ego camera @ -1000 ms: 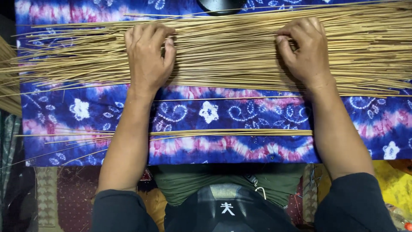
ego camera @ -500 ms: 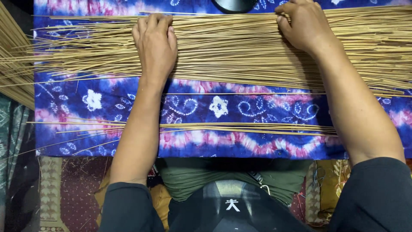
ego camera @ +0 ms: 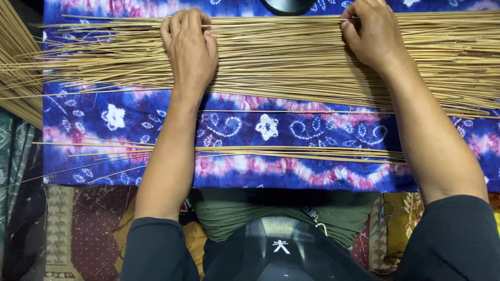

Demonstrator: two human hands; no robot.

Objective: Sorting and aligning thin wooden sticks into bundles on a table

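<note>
Blue and pink tie-dyed cloth (ego camera: 250, 125) with white flower prints covers the surface, and everything is placed here in relation to this cloth. On the far part of the cloth lies a wide layer of thin straw-coloured sticks (ego camera: 281, 57), running from side to side and reaching past both edges of the cloth. The left hand (ego camera: 190, 47) lies flat, palm down, on these sticks, with the fingers together and stretched toward the far edge; it clamps nothing. The right hand (ego camera: 372, 34) rests on the same layer further to the right, and its fingers are curled, pinching a few sticks at the far edge of the layer. Nearer to the person, on the pink band of the cloth, lies a small thin bundle of sticks (ego camera: 291, 152), apart from both hands. At the far edge of the cloth a dark round object (ego camera: 287, 5) is partly visible.
</note>
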